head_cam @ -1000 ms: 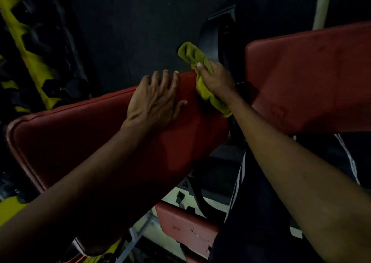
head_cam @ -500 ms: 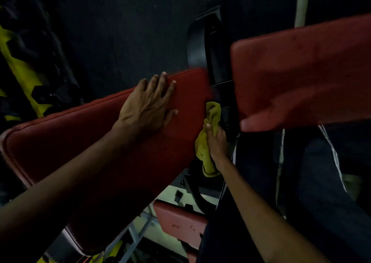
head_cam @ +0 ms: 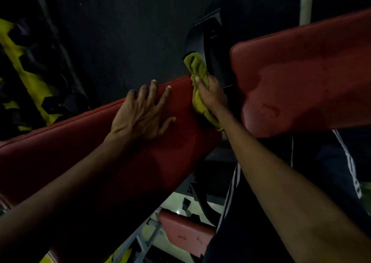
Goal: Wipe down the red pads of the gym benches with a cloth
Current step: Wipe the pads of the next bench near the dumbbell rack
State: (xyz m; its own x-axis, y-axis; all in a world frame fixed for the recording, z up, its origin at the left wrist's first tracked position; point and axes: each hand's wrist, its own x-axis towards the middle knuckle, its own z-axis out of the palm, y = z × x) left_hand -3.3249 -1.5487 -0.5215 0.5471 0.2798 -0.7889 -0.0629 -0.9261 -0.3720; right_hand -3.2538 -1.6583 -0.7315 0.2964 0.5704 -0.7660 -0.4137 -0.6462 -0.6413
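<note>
A long red bench pad (head_cam: 70, 150) slants across the left and middle of the head view. My left hand (head_cam: 140, 114) lies flat on it near its upper right end, fingers spread. My right hand (head_cam: 210, 94) grips a bunched yellow-green cloth (head_cam: 197, 68) and presses it against the right end of that pad, at its top corner. A second red pad (head_cam: 305, 76) fills the upper right, apart from the first by a narrow gap.
A black frame part (head_cam: 212, 42) stands in the gap between the two pads. A smaller red pad (head_cam: 184, 234) sits low in the middle, beside grey metal bars (head_cam: 142, 240). Yellow and black equipment (head_cam: 34, 78) is at the left. My dark striped trousers (head_cam: 341, 162) are at the right.
My right hand has carried the cloth back up the pad's right end, from its lower edge to the top corner. My left hand stays flat on the pad.
</note>
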